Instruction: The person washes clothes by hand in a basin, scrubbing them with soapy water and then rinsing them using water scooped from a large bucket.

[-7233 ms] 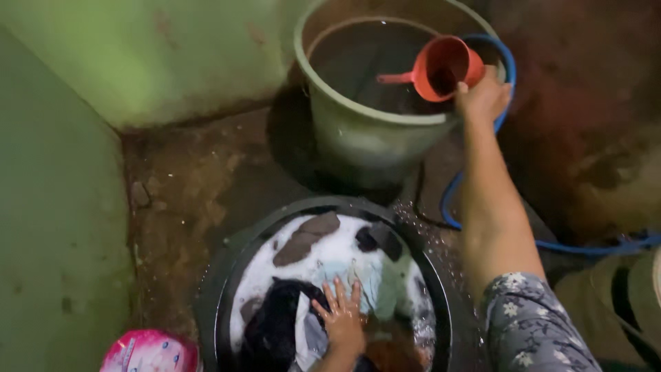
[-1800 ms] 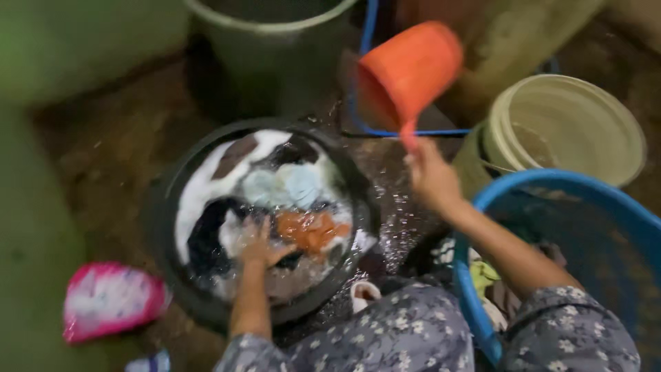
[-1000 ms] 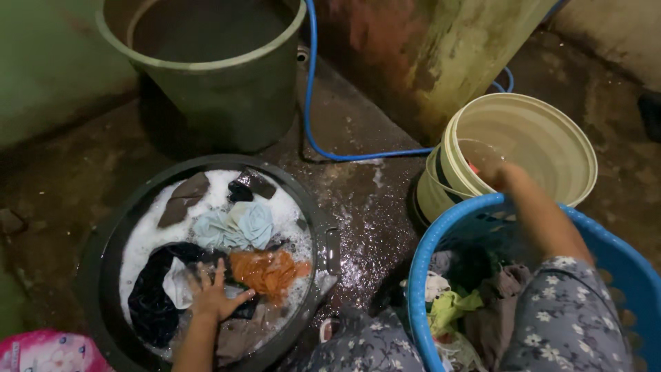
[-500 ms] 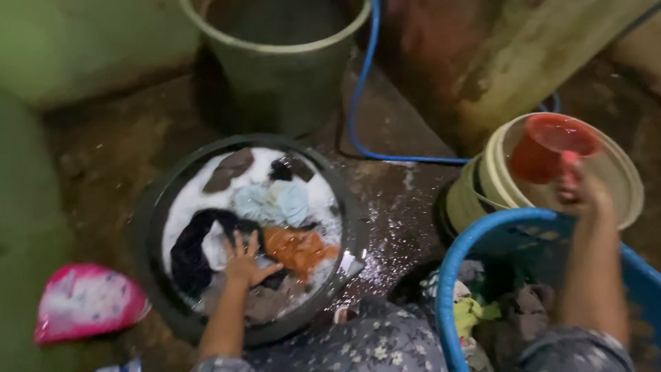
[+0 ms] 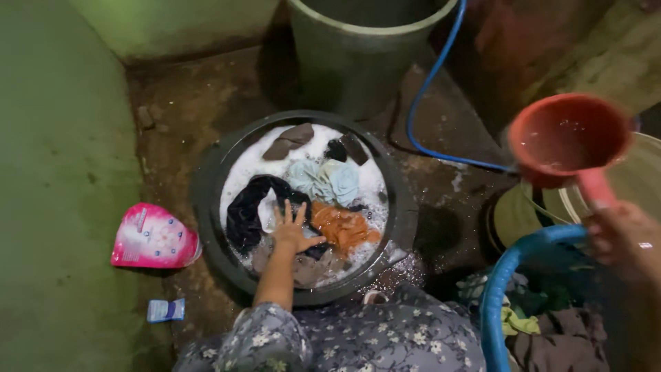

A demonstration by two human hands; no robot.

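The red dipper [image 5: 566,138] now rides up out of the cream bucket [image 5: 637,186], water inside, its handle clamped in the right hand [image 5: 623,238]. A moment earlier it sat lower, over that bucket. The left hand [image 5: 292,231] stays spread flat on soapy clothes in the black basin [image 5: 213,207], beside a pink pouch [image 5: 153,238].

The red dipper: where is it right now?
In the head view the red dipper is at upper right, held by its handle in the right hand, above the cream bucket and beyond the blue basket.
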